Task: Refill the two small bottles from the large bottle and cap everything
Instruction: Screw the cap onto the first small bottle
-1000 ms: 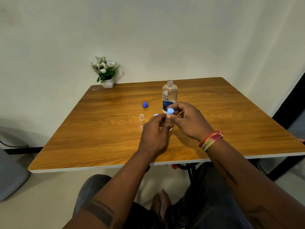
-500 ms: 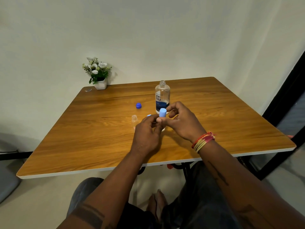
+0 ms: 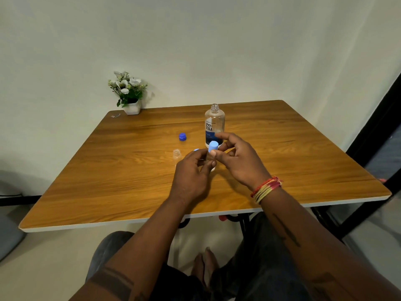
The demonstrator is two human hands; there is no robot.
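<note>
The large clear bottle (image 3: 214,122) with a blue label stands uncapped at the table's middle. Its dark blue cap (image 3: 182,137) lies to the left. A small clear bottle (image 3: 176,154) stands open, left of my hands. My left hand (image 3: 192,177) grips a second small bottle (image 3: 212,168), mostly hidden by the fingers. My right hand (image 3: 239,159) pinches the light blue cap (image 3: 213,146) on top of that bottle. Another light blue cap (image 3: 196,150) peeks out behind my left fingers.
A white pot of white flowers (image 3: 128,93) stands at the far left corner of the wooden table (image 3: 108,181), with a small clear scrap (image 3: 115,115) beside it. A wall runs behind the table. My legs are below the near edge.
The camera view has shifted slightly. My hands stay together on the small bottle, with my right fingers turned a little on the light blue cap.
</note>
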